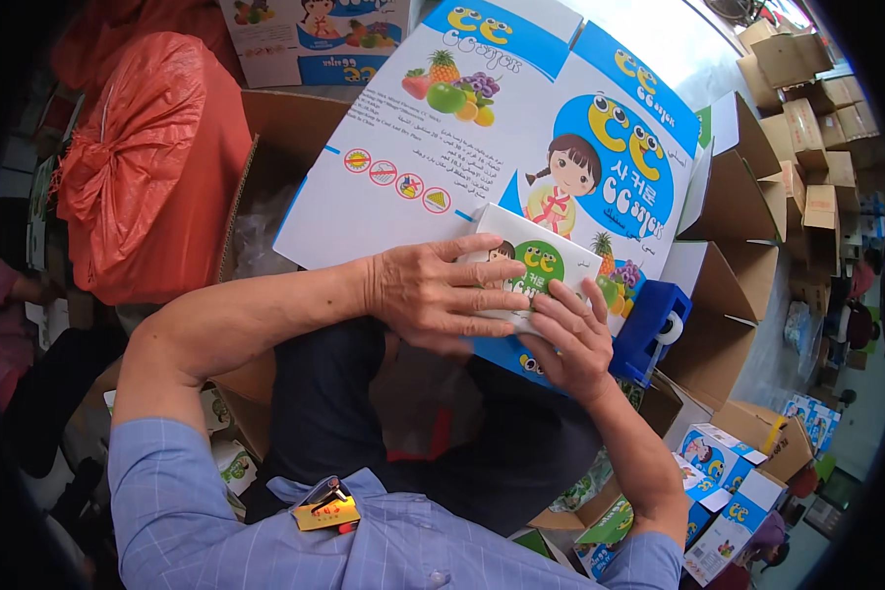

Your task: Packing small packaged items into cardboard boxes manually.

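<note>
A small white box (582,258) with a green printed oval and a cartoon girl lies on a large flat carton (364,211). My left hand (428,290) rests across the box from the left, its fingers stretched out flat and a little apart. From the right, my right hand (572,339) lays its extended fingers over the box's lower right part, close to the left fingertips. Neither hand is closed round the box; both cover much of its face. Just right of my right hand stands a blue tape dispenser (649,334) with a clear roll.
Open brown cartons (723,324) stand along the right. A knotted red plastic bag (157,177) bulges at the left, beside an open carton (265,147). Several blue and white printed boxes (728,501) are at the lower right. Stacked cartons (806,138) and other people appear farther off.
</note>
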Demonstrator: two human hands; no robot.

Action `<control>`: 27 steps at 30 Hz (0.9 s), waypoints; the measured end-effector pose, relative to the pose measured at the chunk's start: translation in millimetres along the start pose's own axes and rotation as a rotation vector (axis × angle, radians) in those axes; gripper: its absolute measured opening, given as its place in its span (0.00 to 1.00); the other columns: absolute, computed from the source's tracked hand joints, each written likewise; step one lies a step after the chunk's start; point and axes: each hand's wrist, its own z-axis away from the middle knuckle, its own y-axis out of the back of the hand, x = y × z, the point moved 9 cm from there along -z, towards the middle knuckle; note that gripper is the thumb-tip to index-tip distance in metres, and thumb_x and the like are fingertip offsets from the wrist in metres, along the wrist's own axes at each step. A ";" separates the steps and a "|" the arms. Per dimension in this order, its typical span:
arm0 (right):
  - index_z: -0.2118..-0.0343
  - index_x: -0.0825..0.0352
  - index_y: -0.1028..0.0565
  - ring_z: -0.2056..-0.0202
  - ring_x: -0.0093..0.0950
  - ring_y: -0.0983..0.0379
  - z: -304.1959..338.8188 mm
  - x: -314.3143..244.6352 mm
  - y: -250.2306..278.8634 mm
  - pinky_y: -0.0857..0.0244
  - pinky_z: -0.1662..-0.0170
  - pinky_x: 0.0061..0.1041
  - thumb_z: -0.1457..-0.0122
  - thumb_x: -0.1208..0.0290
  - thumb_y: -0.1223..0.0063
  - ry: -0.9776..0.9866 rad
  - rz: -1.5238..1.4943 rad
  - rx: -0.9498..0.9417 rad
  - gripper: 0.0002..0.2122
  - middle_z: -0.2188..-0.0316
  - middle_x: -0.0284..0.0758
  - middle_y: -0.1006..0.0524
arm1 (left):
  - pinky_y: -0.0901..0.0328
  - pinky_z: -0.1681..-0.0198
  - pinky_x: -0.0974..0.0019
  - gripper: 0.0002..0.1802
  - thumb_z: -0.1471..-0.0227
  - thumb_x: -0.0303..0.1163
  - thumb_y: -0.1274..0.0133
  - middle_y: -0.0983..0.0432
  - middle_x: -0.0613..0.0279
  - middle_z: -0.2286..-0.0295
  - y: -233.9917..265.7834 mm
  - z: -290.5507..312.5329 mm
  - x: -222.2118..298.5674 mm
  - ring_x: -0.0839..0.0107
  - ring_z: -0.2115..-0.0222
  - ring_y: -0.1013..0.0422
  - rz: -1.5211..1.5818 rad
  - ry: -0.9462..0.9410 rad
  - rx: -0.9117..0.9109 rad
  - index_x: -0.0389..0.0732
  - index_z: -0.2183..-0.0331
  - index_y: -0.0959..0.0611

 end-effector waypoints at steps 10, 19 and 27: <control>0.52 0.63 0.16 0.39 0.38 0.24 -8.4 -6.2 6.0 0.42 0.30 0.47 0.43 0.75 0.32 0.056 0.085 -0.027 0.15 0.48 0.37 0.17 | 0.32 0.37 0.53 0.18 0.44 0.34 0.34 0.17 0.63 0.49 -3.3 0.4 -9.7 0.63 0.43 0.25 -0.022 0.118 0.118 0.42 0.52 0.13; 0.52 0.68 0.17 0.40 0.42 0.23 -22.0 -12.9 23.3 0.38 0.31 0.47 0.42 0.78 0.34 -0.040 0.013 -0.057 0.14 0.49 0.43 0.17 | 0.30 0.40 0.55 0.16 0.43 0.35 0.34 0.16 0.63 0.50 15.9 -12.2 -13.9 0.62 0.44 0.24 0.164 0.285 0.117 0.43 0.54 0.11; 0.54 0.65 0.17 0.41 0.40 0.23 -16.8 -25.1 27.0 0.34 0.34 0.45 0.45 0.75 0.29 0.047 0.089 0.005 0.15 0.49 0.39 0.17 | 0.35 0.33 0.50 0.20 0.44 0.37 0.33 0.18 0.64 0.48 17.7 -13.0 -4.1 0.61 0.42 0.26 -0.006 0.234 0.064 0.44 0.50 0.13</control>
